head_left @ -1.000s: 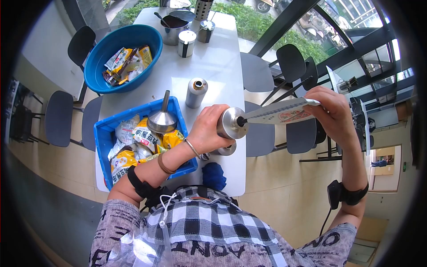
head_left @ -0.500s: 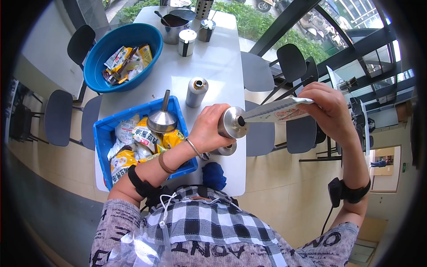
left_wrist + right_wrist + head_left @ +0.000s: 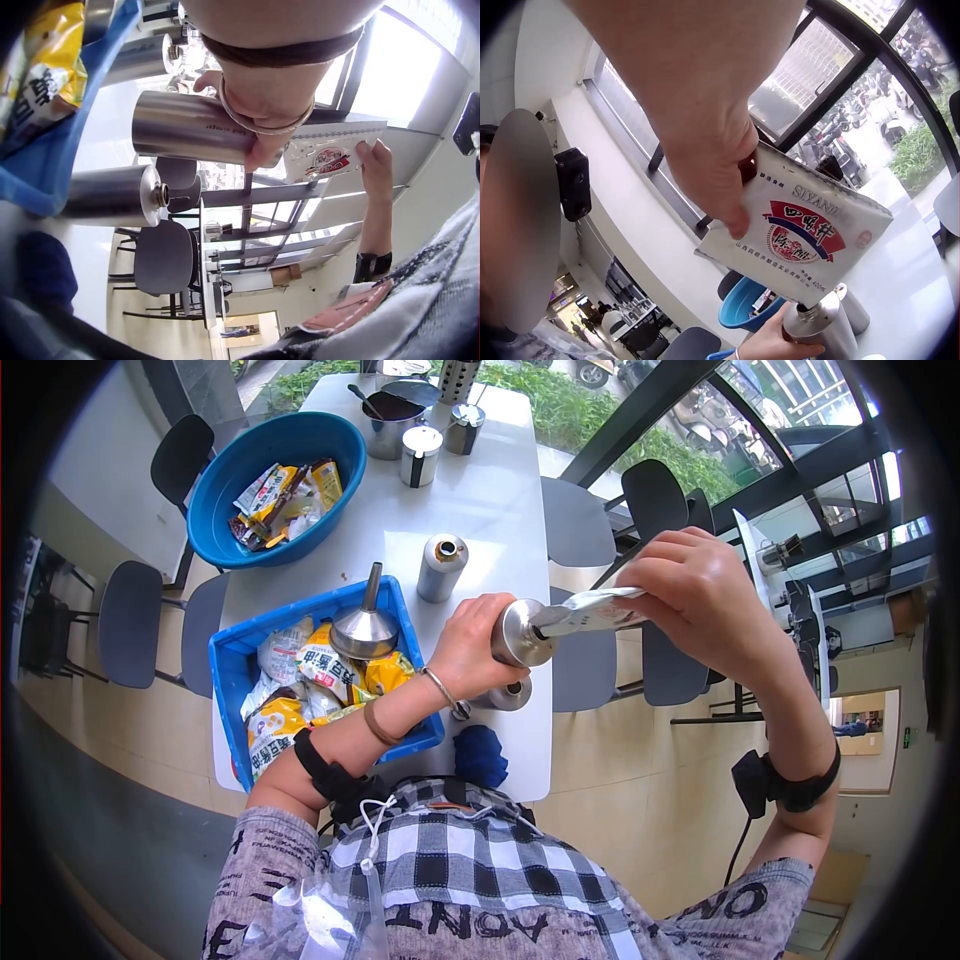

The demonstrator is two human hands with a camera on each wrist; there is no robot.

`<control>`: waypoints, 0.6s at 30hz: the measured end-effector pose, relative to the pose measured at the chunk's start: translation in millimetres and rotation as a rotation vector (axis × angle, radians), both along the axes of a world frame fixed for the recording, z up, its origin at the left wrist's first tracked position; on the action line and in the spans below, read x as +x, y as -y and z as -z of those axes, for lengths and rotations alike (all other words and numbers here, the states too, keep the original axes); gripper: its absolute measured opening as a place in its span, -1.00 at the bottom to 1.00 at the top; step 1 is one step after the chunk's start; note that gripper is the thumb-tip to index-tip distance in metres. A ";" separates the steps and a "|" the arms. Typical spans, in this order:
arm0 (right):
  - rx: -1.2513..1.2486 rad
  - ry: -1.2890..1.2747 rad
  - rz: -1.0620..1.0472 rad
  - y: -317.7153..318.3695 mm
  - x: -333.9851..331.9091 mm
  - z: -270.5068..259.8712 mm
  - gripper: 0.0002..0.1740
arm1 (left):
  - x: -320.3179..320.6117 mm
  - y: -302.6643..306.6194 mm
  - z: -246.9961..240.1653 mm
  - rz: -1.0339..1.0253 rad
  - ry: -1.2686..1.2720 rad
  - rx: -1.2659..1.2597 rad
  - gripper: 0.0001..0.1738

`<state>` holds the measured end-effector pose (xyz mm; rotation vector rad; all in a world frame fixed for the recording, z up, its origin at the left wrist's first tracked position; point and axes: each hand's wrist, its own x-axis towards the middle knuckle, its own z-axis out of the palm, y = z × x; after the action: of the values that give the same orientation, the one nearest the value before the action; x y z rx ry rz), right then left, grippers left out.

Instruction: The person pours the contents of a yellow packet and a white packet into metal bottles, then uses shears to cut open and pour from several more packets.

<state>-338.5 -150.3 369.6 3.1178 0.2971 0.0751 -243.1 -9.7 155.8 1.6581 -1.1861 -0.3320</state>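
Observation:
My left hand [image 3: 470, 650] grips a steel bottle [image 3: 522, 635] round its body; the bottle tilts toward me, its mouth facing right. With my right hand [image 3: 690, 595] I pinch the upper edge of a white vinegar pouch [image 3: 799, 232], printed with a red and blue label. The pouch slants down to the left, and its lower corner meets the bottle mouth. A second steel bottle [image 3: 442, 572] stands uncapped beyond my left hand. Another steel bottle [image 3: 116, 195] stands below the held one, partly hidden in the head view.
A blue crate [image 3: 228, 690] with yellow and white packets and a steel funnel [image 3: 364, 632] stands left. Behind it is a blue basin [image 3: 210, 535] of pouches. Steel canisters [image 3: 420, 458] and a pot [image 3: 385, 435] stand at the far end. A blue cloth [image 3: 481, 755] lies near me.
My right hand has moved left toward the bottle, and the pouch has turned and now looks narrower and more bunched. The left hand and its bottle have hardly moved.

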 end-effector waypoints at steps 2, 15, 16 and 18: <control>-0.068 -0.029 -0.010 -7.1 6.3 1.6 -0.88 | -0.3 1.8 4.4 -0.007 -0.012 0.009 -0.18; -0.414 -0.284 -0.035 -40.8 55.0 41.0 -0.95 | 2.9 23.8 51.7 -0.041 -0.220 0.187 -0.17; -0.430 -0.293 -0.044 -41.6 58.1 48.1 -0.96 | 2.6 26.1 56.3 -0.043 -0.236 0.228 -0.17; -0.443 -0.300 -0.054 -42.5 62.5 60.0 -0.97 | 2.1 31.4 70.4 -0.058 -0.236 0.269 -0.18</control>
<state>-276.0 -107.7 309.6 2.6713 0.3454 -0.4034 -241.0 -41.0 85.4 1.8213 -0.9457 -0.6554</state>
